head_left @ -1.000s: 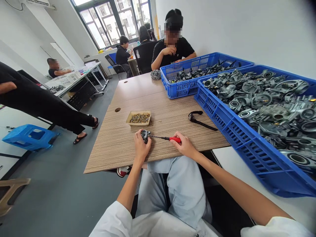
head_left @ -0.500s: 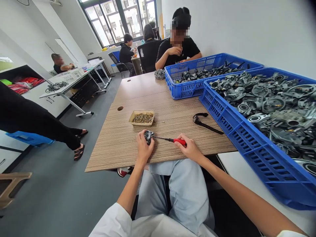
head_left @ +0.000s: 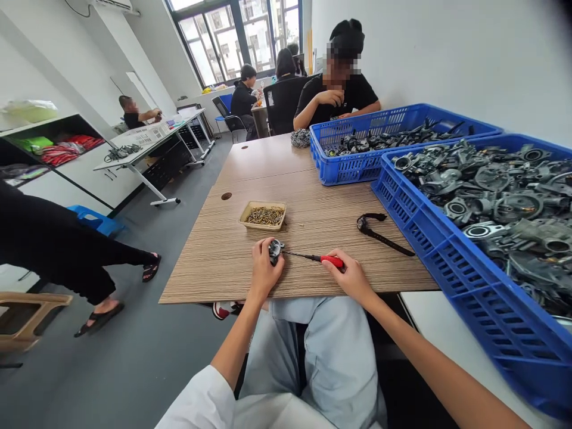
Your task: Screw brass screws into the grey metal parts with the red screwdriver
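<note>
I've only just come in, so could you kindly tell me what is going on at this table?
A seated person's left hand holds a small metal part on the wooden table, while the right hand holds a red-handled screwdriver with its tip at the part. A tray of screws lies just beyond, a black strap to the right, and two blue crates of grey metal castings alongside.

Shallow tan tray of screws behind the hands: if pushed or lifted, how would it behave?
The screw tray probably slides rather than tips: it looks low and wide, flat on the wooden table. Likely heavy for its size, being well filled with metal screws. A tilted lift would probably spill them; a few loose ones already lie beside it.
</note>
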### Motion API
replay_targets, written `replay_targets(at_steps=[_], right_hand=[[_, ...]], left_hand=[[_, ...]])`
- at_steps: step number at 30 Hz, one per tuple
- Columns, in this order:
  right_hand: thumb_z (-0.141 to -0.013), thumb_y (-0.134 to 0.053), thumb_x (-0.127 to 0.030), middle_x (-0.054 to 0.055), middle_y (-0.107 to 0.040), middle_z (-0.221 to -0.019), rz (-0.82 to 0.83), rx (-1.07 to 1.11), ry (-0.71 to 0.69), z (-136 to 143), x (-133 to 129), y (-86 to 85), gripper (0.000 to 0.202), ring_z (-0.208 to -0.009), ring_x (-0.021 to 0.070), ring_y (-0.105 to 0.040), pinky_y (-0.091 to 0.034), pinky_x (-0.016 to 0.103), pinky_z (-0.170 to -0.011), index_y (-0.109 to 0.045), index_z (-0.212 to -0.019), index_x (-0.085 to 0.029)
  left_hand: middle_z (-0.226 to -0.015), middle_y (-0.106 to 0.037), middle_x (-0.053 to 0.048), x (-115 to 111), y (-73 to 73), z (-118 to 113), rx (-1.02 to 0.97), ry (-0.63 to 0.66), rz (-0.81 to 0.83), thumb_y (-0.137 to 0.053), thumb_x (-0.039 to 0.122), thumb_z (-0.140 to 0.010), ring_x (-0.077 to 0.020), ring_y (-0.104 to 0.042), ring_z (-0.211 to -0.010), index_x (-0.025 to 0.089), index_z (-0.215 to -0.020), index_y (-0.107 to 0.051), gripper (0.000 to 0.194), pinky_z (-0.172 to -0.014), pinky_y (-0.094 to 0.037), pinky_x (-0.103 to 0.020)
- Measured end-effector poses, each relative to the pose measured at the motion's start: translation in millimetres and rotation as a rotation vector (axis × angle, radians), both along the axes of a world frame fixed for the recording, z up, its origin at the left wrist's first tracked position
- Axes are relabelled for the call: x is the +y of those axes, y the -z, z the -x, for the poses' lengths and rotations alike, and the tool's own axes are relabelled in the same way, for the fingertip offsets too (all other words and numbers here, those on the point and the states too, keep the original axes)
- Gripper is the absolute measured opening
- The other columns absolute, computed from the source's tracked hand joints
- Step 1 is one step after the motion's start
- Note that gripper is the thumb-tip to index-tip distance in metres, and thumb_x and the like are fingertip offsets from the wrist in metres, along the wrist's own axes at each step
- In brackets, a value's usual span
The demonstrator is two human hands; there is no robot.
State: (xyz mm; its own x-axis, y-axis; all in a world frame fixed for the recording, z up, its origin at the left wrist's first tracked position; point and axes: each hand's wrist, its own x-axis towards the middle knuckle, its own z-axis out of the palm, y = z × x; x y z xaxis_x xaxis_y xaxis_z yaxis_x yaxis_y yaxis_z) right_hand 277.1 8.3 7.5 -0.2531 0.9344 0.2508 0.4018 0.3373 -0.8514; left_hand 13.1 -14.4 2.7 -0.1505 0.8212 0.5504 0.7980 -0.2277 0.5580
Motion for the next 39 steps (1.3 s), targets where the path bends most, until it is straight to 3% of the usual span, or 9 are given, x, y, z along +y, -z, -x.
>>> replay_targets(at_steps=[7,13,22,29,39], right_hand=[[-0.100,-0.056,-0.050,0.001,-0.067,-0.075,-0.006,0.000,0.013,2.7,0.7,-1.7,0.032,-0.069,0.0201,-0.059,-0.043,0.031,-0.067,-0.064,-0.086,-0.023],[-0.096,-0.059,-0.042,-0.005,-0.056,-0.064,0.009,0.012,-0.059,1.9,-2.4,-2.6,0.024,-0.056,0.0181,-0.051,-0.041,0.030,-0.061,-0.053,-0.110,-0.024],[-0.099,-0.053,-0.048,-0.001,-0.061,-0.072,-0.008,-0.019,-0.023,3.4,-0.4,-4.7,0.027,-0.062,0.0185,-0.054,-0.036,0.030,-0.061,-0.052,-0.088,-0.024],[-0.098,-0.056,-0.043,-0.006,-0.051,-0.063,-0.008,0.022,-0.071,2.7,-3.6,-2.7,0.021,-0.054,0.0168,-0.048,-0.038,0.029,-0.061,-0.049,-0.104,-0.024],[-0.099,-0.054,-0.050,-0.002,-0.057,-0.069,-0.015,0.002,-0.012,4.6,-0.9,-4.0,0.029,-0.061,0.0174,-0.052,-0.037,0.029,-0.062,-0.052,-0.087,-0.024]], left_hand=[[-0.129,-0.054,-0.012,1.9,0.5,0.8,-0.003,0.023,0.002,-0.060,0.016,-0.090,-0.0288,-0.054,-0.123,0.024,-0.135,-0.049,0.047,-0.110,-0.046,-0.049],[-0.127,-0.055,-0.012,2.0,-0.9,1.5,-0.030,0.026,0.003,-0.059,0.015,-0.090,-0.0277,-0.054,-0.123,0.023,-0.135,-0.048,0.047,-0.110,-0.045,-0.047],[-0.127,-0.056,-0.011,2.8,-1.6,1.8,-0.046,0.026,-0.003,-0.059,0.014,-0.089,-0.0266,-0.055,-0.123,0.023,-0.134,-0.048,0.047,-0.111,-0.045,-0.047],[-0.126,-0.057,-0.011,2.5,-1.9,2.9,-0.057,0.049,-0.012,-0.061,0.013,-0.089,-0.0267,-0.053,-0.123,0.023,-0.133,-0.048,0.048,-0.110,-0.045,-0.045],[-0.126,-0.057,-0.010,3.2,-0.3,4.0,-0.047,0.049,-0.023,-0.064,0.013,-0.086,-0.0275,-0.054,-0.122,0.024,-0.134,-0.049,0.051,-0.110,-0.044,-0.046]])
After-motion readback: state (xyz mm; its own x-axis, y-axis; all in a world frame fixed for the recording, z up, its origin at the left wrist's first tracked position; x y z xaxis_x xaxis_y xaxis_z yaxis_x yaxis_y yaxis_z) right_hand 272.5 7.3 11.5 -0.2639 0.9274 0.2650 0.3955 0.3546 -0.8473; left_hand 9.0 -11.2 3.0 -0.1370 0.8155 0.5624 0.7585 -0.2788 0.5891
